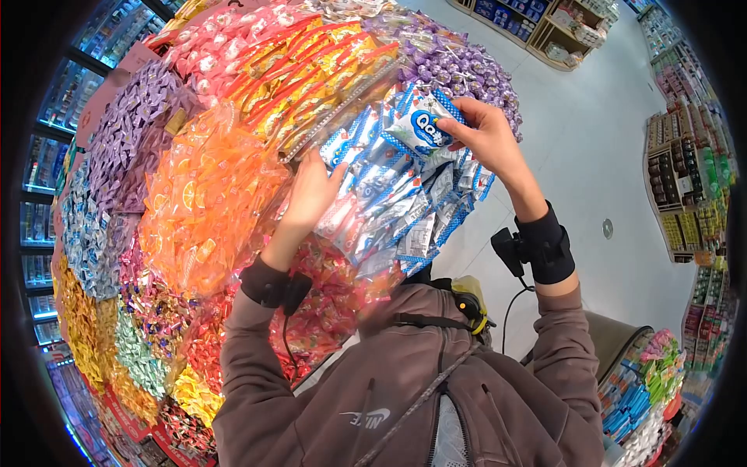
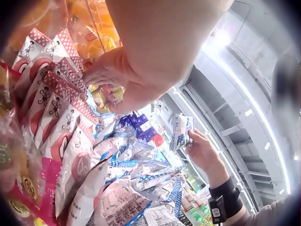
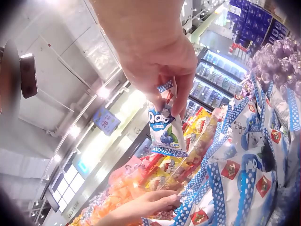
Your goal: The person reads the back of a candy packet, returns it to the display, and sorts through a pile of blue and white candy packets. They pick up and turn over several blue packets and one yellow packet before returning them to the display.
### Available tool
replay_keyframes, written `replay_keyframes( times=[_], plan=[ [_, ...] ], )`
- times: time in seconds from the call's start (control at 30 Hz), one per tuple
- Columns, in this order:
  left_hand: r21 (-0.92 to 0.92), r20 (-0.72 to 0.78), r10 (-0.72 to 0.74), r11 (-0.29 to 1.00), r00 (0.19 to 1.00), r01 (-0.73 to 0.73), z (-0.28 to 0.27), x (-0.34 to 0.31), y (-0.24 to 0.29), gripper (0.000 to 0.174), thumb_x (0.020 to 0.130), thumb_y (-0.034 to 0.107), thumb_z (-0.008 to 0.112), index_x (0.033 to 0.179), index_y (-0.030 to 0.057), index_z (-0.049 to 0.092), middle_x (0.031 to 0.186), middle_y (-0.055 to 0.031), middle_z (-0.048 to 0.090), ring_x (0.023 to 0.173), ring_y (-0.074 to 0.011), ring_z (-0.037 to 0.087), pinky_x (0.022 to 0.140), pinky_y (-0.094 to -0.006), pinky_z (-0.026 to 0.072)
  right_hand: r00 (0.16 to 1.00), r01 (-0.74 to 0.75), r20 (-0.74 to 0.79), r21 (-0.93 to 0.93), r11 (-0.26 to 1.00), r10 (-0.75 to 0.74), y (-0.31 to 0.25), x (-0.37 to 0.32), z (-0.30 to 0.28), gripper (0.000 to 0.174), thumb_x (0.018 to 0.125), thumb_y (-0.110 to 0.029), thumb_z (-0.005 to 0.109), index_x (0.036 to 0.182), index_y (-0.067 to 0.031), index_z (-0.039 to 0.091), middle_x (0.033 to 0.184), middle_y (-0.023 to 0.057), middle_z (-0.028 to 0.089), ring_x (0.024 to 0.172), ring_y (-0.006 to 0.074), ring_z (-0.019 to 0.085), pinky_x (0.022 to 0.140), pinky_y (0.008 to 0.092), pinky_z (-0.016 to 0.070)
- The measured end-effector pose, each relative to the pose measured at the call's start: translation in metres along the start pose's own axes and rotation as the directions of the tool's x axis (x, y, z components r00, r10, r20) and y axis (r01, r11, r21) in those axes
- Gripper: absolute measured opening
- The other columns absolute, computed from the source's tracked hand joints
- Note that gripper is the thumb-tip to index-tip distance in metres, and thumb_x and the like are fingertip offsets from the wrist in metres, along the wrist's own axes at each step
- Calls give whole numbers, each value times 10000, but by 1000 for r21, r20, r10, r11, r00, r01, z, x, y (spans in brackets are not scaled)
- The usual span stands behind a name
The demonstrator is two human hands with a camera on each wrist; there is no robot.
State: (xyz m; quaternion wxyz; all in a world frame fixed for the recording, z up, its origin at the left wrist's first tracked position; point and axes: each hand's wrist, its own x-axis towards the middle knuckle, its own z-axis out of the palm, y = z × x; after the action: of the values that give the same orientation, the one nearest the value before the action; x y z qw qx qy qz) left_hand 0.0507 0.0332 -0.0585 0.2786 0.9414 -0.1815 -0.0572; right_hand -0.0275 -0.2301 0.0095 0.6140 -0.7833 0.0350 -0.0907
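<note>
My right hand (image 1: 492, 140) pinches a small white candy bag (image 1: 411, 124) with blue checked edges between thumb and fingers. It holds the bag above a heap of similar blue-and-white bags (image 1: 389, 187). In the right wrist view, the held bag (image 3: 165, 136) hangs from the fingertips and shows blue lettering and a blueberry picture. My left hand (image 1: 313, 191) lies at the left edge of the heap, beside the clear divider (image 1: 342, 105), its fingers fairly straight in the right wrist view. White bags with pink dotted edges (image 2: 59, 108) stand close below the left wrist.
Orange wrapped candies (image 1: 210, 202) fill the section left of the divider, with yellow-and-red bags (image 1: 311, 70) beyond. Purple lollipops (image 1: 467, 70) border the heap at the far right. Shop floor (image 1: 576, 148) and stocked shelves (image 1: 677, 179) lie to the right.
</note>
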Motion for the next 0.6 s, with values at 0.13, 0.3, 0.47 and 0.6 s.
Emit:
replay_keyframes(
  times=[0.13,0.3,0.47,0.6],
  plan=[
    [-53,-53,80,995,995,-83,9,15,-8,506,790,326,609,1079,-74,498,1052,-292,535,1027,-381,515,851,-413,411,1000,17,0,-12,1000,-17,1,0,0,180,792,-127,629,897,17,605,700,26,580,594,73,539,534,233,469],
    [-158,5,-35,987,999,36,12,40,-5,479,764,412,614,932,-37,607,846,-233,628,839,-340,616,756,-390,463,1000,14,10,-29,999,-13,3,3,0,187,788,-127,631,903,18,605,705,28,587,600,76,544,543,239,472],
    [-177,196,-142,968,970,177,27,66,-15,556,747,505,594,933,-19,594,865,-239,621,861,-344,609,770,-389,456,999,36,27,-32,999,-35,-2,10,2,192,794,-130,634,922,11,611,733,20,597,636,71,551,562,232,473],
    [-86,176,-138,984,975,155,31,63,-7,647,745,530,580,1054,-36,534,950,-249,608,927,-341,591,810,-388,444,999,34,28,-81,996,-32,-1,18,-2,198,790,-131,636,926,11,613,733,26,602,637,74,556,564,233,470]
  ],
)
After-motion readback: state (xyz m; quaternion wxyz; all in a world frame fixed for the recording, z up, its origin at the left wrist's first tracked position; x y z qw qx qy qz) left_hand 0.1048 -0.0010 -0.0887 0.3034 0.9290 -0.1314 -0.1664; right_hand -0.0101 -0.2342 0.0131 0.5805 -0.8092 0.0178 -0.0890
